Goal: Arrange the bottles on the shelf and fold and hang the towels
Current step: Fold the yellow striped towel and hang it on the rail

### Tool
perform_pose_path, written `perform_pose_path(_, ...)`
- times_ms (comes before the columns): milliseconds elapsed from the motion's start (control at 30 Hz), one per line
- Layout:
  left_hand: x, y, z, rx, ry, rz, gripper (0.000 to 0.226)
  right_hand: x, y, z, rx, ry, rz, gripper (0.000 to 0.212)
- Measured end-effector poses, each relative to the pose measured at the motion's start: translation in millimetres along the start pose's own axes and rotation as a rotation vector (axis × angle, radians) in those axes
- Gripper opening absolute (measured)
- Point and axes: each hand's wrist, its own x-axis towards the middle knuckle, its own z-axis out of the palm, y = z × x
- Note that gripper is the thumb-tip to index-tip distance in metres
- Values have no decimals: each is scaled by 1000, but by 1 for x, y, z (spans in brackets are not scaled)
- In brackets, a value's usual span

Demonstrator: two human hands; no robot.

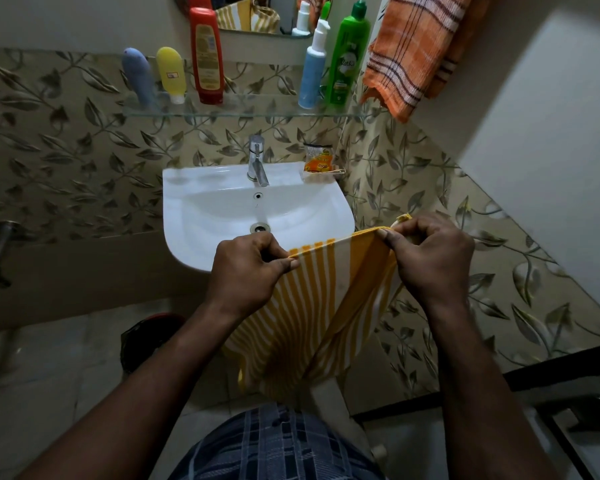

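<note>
Now, at the washbasin: yellow-and-white striped towel held up in the air just in front of the basin's front rim, between both hands.

- Left-hand grip: thumb and forefinger pinch the towel's top edge at its left corner, other fingers curled in.
- Right-hand grip: fingers curled over the top edge at the right end, pinching it; a small bit of cloth pokes out above the knuckles.
- Top edge runs nearly straight between the two grips, rising a little toward the right.
- Cloth: narrow white stripes on yellow, running down from the top edge. A broad plain-yellow band slants down from the right grip. Towel looks doubled there, one layer lying over another. Lower end hangs free, narrowing toward the person's checked garment.

Glass shelf on the leaf-patterned wall above the tap. Standing on it, left to right: blue-grey tube, yellow tube cap-down, red bottle cap-down; a gap; then white-and-blue pump bottle and green bottle, close together at the right end.

Orange checked towel hangs at upper right, just beside the green bottle. Orange sachet sits on the basin's back right corner.
</note>
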Motion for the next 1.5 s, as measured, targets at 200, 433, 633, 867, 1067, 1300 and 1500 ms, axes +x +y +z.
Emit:
perform_pose_path(200, 2, -2, -4, -90, -5, -54, 22, 3, 1, 6, -11, -2, 16, 18)
perform_pose_path(433, 7, 5, 6, -28, -106, -149, 10, 3, 7, 14, -29, 12, 79, 19)
perform_pose_path(633, 12, 14, 9, -62, -102, -132, 12, -4, 6, 15, -39, 81, 103, 22)
perform_pose_path(867, 12, 23, 8, 37, -310, 335, 16, -8, -18, 21, 125, -527, -375, 26)
perform_pose_path(1067, 9, 19, 5, 25, -307, 385, 13, -1, -9, 22, 156, -748, -257, 17)
perform_pose_path(1300, 4, 5, -3, -64, -336, 199, 22, -3, -8, 23, 157, -551, -220, 16)
perform_pose_path(1500, 2, -8, -11, -18, -306, 181, 21, 2, 1, 12, 133, -421, -178, 18)
